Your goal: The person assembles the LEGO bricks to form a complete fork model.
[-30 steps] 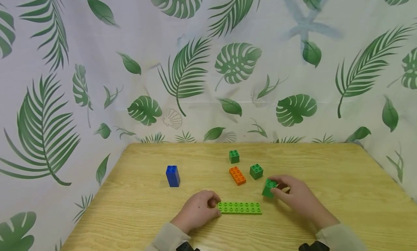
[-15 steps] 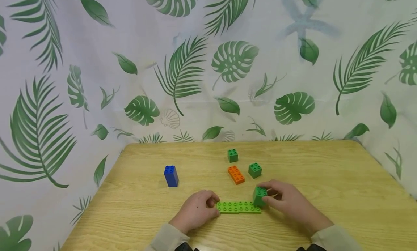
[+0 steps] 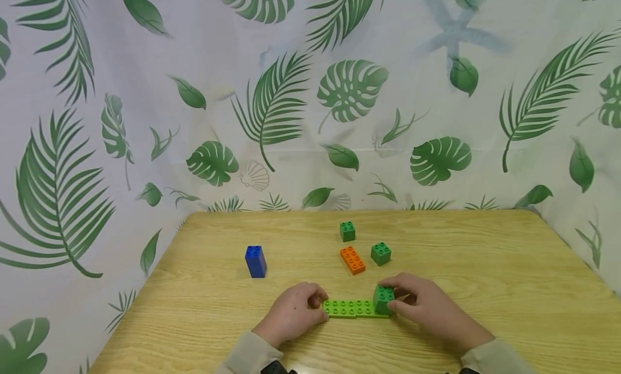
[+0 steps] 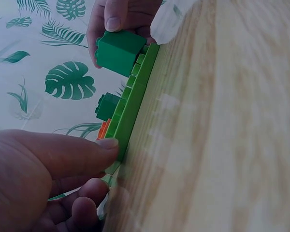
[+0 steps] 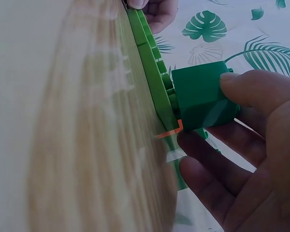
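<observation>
Two light green building-block plates [image 3: 342, 309] lie end to end as a strip on the wooden table. At the strip's left end my left hand [image 3: 296, 312] pinches the plate between thumb and fingers. My right hand [image 3: 427, 309] grips a green block [image 3: 384, 299] by its sides, over the strip's right end. In the right wrist view the green block [image 5: 205, 94] sits right at the studs of the light green plate [image 5: 152, 72], slightly tilted against them. The left wrist view shows the thumb [image 4: 94, 152] on the plate's near edge.
Behind the strip lie an orange brick [image 3: 352, 260] and two more green blocks, one nearer [image 3: 380, 253] and one farther [image 3: 347, 231]. A tall blue block [image 3: 255, 262] stands at the left. A leaf-patterned cloth [image 3: 291, 120] hangs behind the table [image 3: 204, 293].
My right hand has carried the green block left and toward me, from beside the strip onto its right end. The left hand has kept its hold on the plate.
</observation>
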Demonstrator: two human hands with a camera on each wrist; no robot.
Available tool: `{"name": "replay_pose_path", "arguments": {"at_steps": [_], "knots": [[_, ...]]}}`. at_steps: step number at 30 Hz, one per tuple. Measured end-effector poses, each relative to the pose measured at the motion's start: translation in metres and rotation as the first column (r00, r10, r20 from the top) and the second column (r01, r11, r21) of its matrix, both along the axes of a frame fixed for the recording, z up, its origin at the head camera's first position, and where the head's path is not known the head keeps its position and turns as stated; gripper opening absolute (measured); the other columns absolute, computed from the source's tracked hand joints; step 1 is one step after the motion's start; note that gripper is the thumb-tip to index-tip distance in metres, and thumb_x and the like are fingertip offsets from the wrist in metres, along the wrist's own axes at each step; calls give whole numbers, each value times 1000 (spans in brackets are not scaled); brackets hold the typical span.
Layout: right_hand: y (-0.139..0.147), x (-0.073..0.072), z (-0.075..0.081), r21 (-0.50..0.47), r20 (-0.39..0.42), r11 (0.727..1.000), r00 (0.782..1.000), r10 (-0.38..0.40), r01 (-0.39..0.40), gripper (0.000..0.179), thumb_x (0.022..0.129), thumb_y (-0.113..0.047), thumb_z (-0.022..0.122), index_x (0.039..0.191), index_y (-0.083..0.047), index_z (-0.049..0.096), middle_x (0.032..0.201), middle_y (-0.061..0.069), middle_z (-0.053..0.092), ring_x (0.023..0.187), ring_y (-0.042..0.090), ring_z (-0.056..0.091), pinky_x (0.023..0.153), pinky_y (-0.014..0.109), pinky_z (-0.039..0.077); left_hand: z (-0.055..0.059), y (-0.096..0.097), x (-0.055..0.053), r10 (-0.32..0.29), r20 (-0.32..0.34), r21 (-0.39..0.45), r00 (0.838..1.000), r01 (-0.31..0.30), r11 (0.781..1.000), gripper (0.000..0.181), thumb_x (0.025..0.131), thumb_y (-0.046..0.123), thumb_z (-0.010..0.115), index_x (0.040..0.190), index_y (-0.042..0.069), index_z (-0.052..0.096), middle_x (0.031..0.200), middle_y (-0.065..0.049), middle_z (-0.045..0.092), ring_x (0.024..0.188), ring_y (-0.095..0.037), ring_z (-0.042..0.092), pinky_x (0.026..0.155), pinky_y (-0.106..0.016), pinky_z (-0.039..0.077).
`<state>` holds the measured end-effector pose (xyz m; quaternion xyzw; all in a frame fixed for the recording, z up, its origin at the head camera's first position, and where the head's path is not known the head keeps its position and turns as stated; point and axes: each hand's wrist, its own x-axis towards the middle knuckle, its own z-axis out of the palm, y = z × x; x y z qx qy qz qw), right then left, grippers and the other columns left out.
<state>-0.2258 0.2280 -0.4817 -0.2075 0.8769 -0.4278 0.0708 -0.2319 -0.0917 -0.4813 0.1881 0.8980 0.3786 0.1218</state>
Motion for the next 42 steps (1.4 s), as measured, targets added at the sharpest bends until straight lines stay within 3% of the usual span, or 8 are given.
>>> {"name": "replay_pose_path", "arguments": {"at_steps": [10,18,27,42], "knots": [[-2,1,0,-6,-29,999,999,35,-35,42,97,-36,70,133,-15,66,122,-3,64,100,15,64,80,29,55,0,0,-1,-2,2,-24,1000,2,1000,24,89,26,80,110,21,71,87,8,57,77,-11,53,71,-32,44],[-4,2,0,55,-54,998,998,38,-35,42,97,-37,70,133,-17,66,119,-7,64,99,10,63,80,28,55,-2,0,-1,-8,-11,-34,1000,7,999,23,89,24,80,110,20,72,86,9,58,76,-10,53,70,-31,45],[-12,5,9,131,-126,990,990,68,-51,38,97,-35,71,131,-19,67,111,-11,63,97,8,64,80,30,55,-4,0,0,-12,-30,-22,999,12,1000,22,90,23,79,110,19,72,83,11,59,73,-8,54,69,-30,45],[-8,2,4,135,-43,991,999,31,-25,41,96,-41,70,131,-22,66,120,-12,64,105,9,62,87,30,53,-6,2,-1,8,-3,-30,1000,-8,1000,22,90,24,78,111,20,71,83,10,59,73,-10,55,69,-31,46]]}}
